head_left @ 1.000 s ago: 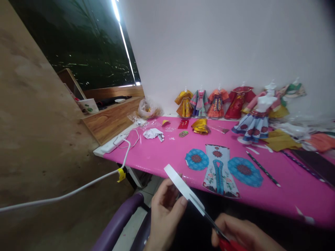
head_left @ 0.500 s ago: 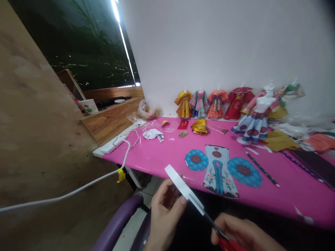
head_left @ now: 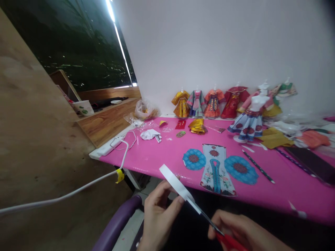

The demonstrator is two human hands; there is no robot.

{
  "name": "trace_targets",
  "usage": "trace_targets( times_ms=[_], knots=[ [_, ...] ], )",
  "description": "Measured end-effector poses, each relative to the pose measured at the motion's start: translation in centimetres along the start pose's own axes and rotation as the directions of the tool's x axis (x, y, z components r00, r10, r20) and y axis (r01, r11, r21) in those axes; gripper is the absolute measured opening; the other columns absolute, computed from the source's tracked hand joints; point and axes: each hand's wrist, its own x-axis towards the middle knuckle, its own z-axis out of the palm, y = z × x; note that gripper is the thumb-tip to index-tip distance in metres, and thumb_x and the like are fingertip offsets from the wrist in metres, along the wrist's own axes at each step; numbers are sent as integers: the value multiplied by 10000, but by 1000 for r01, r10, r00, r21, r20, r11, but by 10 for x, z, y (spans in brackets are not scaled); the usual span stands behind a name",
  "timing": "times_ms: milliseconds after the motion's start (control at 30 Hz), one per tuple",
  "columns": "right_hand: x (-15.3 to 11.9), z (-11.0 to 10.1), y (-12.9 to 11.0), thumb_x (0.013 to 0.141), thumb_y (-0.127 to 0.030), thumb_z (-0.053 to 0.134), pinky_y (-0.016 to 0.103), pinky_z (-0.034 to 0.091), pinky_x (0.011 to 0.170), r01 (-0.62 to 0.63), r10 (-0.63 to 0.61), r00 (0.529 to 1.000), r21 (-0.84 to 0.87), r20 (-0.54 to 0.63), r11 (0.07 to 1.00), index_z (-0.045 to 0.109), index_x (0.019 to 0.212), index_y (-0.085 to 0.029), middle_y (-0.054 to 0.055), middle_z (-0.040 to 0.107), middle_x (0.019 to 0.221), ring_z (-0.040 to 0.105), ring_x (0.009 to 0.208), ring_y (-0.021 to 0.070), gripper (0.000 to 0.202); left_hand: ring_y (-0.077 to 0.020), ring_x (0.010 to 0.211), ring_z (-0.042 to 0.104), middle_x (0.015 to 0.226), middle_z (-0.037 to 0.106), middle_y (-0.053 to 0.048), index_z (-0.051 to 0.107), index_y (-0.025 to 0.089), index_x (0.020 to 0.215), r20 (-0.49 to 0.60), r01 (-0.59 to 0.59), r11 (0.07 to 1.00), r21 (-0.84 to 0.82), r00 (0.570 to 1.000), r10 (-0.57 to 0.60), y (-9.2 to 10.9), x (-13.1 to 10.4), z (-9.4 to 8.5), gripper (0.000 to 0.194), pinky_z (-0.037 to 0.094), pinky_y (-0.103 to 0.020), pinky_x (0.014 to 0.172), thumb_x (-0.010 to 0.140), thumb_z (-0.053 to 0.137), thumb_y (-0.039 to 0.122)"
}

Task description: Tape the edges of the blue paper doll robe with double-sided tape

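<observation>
A roll of white tape (head_left: 171,177) is pinched between the thumb and fingers of my left hand (head_left: 161,211), tilted in front of the table edge. My right hand (head_left: 235,226) is wrapped around the red handles of a pair of scissors (head_left: 222,236). Their blades point up and left and lie along the tape's loose end, by my left thumb. Whether the blades are apart, I cannot make out. On the table beyond lie a patterned paper dress piece (head_left: 216,170) and blue round pieces (head_left: 193,159) on either side of it.
Small dressed mannequins (head_left: 214,103) stand along the wall. A black pencil (head_left: 259,167), a dark flat phone-like object (head_left: 311,164) and fabric scraps (head_left: 277,138) lie at right. A white cable (head_left: 68,198) crosses at left, above a purple chair armrest (head_left: 117,223).
The view has shifted slightly, so the table items sit a little further left. Both hands keep their hold, and the scissor blades look more edge-on against the tape end.
</observation>
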Motion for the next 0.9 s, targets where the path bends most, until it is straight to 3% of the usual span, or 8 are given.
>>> trace_targets(
  times_ms=[267,400,500,567,633,733,833,900],
  knots=[
    [2,-8,31,815,-398,728,212,397,596,87,-88,995,-33,-39,996,638,1010,-220,-53,486,707,473,640,108,278,-209,923,706,942,776,-20,798,275,1000,-26,24,998,62,999,-22,1,-4,-2,214,553,-276,845,790,813,234],
    [-4,-14,25,833,-418,741,222,410,522,135,-151,980,-128,-128,983,648,1035,-221,-47,519,683,499,567,110,297,-213,937,732,999,806,-37,792,252,965,-120,98,985,-144,986,-115,0,0,-5,239,567,-274,850,739,866,257],
    [-3,-12,16,798,-380,784,251,503,606,183,-220,941,-163,-257,970,598,1121,-233,-2,630,853,597,684,151,401,-220,901,744,951,801,-54,774,220,996,-146,187,909,-373,955,-257,6,1,2,322,578,-294,833,703,895,272],
    [2,-8,17,759,-319,814,290,554,792,239,-333,847,-262,-414,935,552,1175,-249,34,666,1036,659,905,203,497,-234,917,742,985,788,-74,762,207,1040,-97,258,821,-510,931,-352,11,-2,12,369,576,-330,860,703,894,274],
    [9,-1,21,709,-214,820,295,548,915,311,-541,676,-472,-500,825,525,1194,-277,31,681,1128,664,1058,225,572,-230,904,740,999,780,-79,767,204,1036,-26,327,720,-612,901,-432,13,-8,26,368,582,-329,845,696,897,261],
    [17,8,26,703,-125,748,251,589,826,377,-808,430,-733,-403,566,489,1190,-312,-11,704,1067,715,954,195,582,-204,823,731,878,775,-66,789,196,935,106,420,576,-702,861,-498,8,-16,47,333,588,-308,794,643,932,269],
    [20,8,28,800,-156,659,213,594,685,359,-887,301,-820,-351,446,495,1121,-298,-36,682,894,709,739,150,388,-216,849,729,894,776,-71,791,216,969,210,474,493,-729,841,-498,-4,-24,58,353,583,-332,801,650,929,283],
    [19,1,28,842,-186,639,207,595,671,306,-895,249,-847,-370,435,514,1103,-287,-30,676,874,703,709,144,307,-240,920,722,982,773,-103,788,196,981,287,536,522,-664,827,-484,-12,-27,55,366,579,-341,819,655,926,290]
  ],
)
